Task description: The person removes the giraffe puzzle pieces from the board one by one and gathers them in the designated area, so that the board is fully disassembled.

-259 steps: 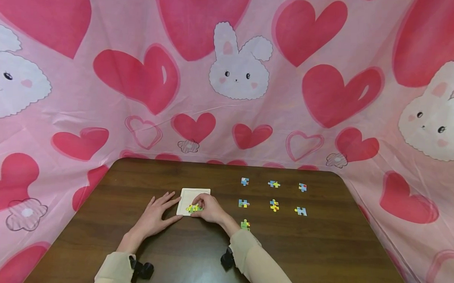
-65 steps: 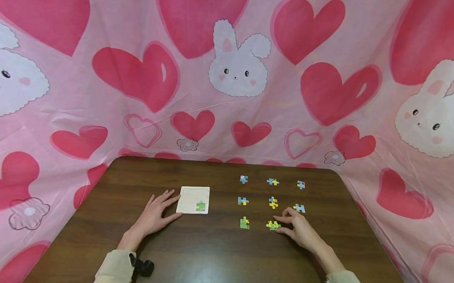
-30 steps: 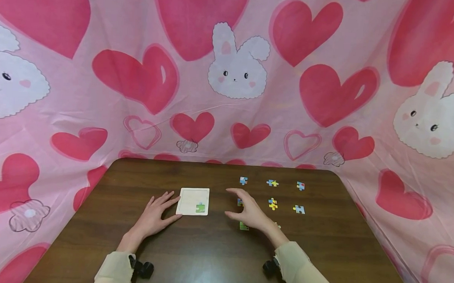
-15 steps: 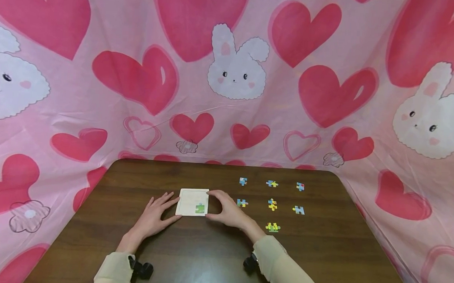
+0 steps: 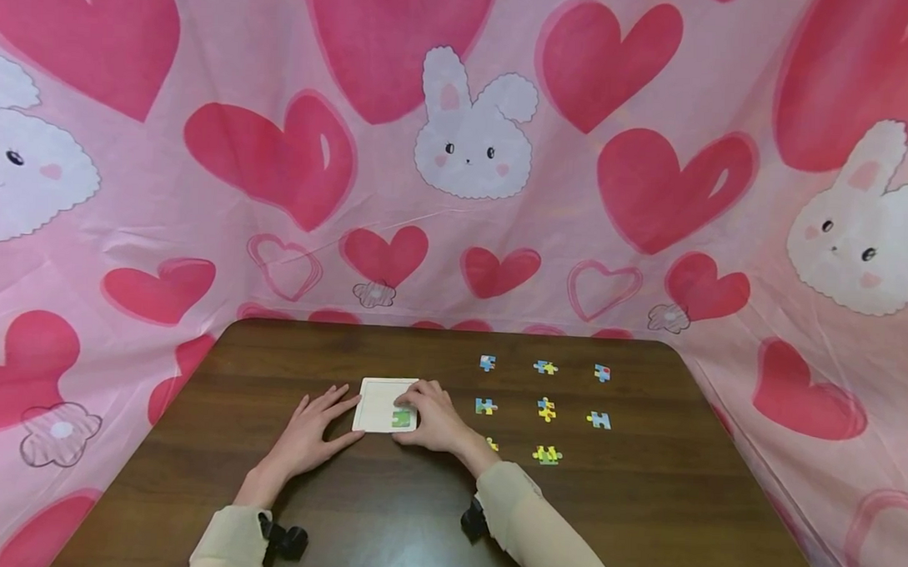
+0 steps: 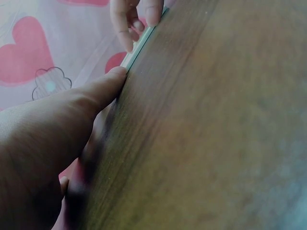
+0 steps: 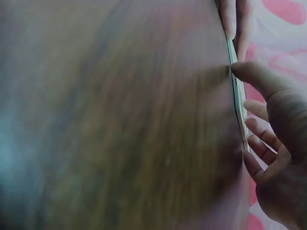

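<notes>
A white square puzzle tray (image 5: 376, 402) lies on the table, with a green jigsaw piece (image 5: 400, 419) inside its lower right corner. My left hand (image 5: 312, 435) rests flat on the table with fingers spread, its index finger and thumb tips at the tray's left edge. In the left wrist view, the left thumb (image 6: 103, 91) lies against the tray's side. My right hand (image 5: 437, 421) reaches over the tray's right side, fingertips just beyond the green piece and thumb at the front rim. The right wrist view shows the right thumb (image 7: 259, 79) touching that edge with the other fingers apart.
Right of the tray, jigsaw pieces lie in rows, among them a yellow-green piece (image 5: 547, 454) and a blue-yellow piece (image 5: 545, 409). The right wrist partly covers another piece (image 5: 492, 443). A pink curtain (image 5: 470, 259) stands behind the dark wooden table (image 5: 371, 497).
The yellow-green piece went from the tray to the table on the right, where my right hand touched it. That hand then moved left, back over the tray. My left hand stayed put.
</notes>
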The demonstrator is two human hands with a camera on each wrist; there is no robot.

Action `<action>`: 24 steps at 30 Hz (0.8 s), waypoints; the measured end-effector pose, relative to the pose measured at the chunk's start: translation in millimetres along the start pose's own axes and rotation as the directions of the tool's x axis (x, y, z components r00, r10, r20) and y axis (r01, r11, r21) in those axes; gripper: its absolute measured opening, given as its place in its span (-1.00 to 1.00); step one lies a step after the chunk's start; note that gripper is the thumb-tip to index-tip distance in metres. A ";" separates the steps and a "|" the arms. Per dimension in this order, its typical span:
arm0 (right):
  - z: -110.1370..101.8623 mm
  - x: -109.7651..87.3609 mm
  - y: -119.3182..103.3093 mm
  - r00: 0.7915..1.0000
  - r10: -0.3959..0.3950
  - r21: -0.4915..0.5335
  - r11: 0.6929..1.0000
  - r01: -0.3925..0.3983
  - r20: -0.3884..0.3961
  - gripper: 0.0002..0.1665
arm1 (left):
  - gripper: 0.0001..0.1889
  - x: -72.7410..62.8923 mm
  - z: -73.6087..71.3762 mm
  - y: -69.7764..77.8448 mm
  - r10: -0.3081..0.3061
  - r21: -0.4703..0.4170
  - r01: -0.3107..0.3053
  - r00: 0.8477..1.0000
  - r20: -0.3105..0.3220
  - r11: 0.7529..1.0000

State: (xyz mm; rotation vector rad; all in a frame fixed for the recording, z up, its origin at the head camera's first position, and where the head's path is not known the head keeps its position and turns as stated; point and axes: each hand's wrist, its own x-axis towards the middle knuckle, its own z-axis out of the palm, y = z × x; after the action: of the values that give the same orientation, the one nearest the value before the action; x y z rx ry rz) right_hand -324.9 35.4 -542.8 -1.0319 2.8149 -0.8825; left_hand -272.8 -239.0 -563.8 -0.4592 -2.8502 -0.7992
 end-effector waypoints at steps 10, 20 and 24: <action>2.1 0.5 -2.6 0.999 0.041 0.071 0.997 -0.040 -0.016 -0.63 | -0.25 0.5 -3.0 2.0 -0.015 0.018 0.014 1.000 0.023 1.000; 1.7 -2.8 -6.4 0.992 0.106 0.052 0.993 -0.102 -0.072 -0.52 | -0.25 1.2 -3.7 1.4 -0.023 0.012 0.023 0.999 0.030 1.000; 2.3 -2.4 -6.3 0.990 0.116 0.055 0.992 -0.111 -0.082 -0.44 | -0.25 1.4 -2.5 0.4 -0.025 0.016 0.025 0.999 0.032 1.000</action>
State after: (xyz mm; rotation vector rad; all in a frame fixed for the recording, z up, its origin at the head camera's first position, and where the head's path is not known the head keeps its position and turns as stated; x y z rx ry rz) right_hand -318.9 31.8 -541.8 -0.8380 2.8699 -1.0022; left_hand -273.9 -239.6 -561.1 -0.4394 -2.8951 -0.7803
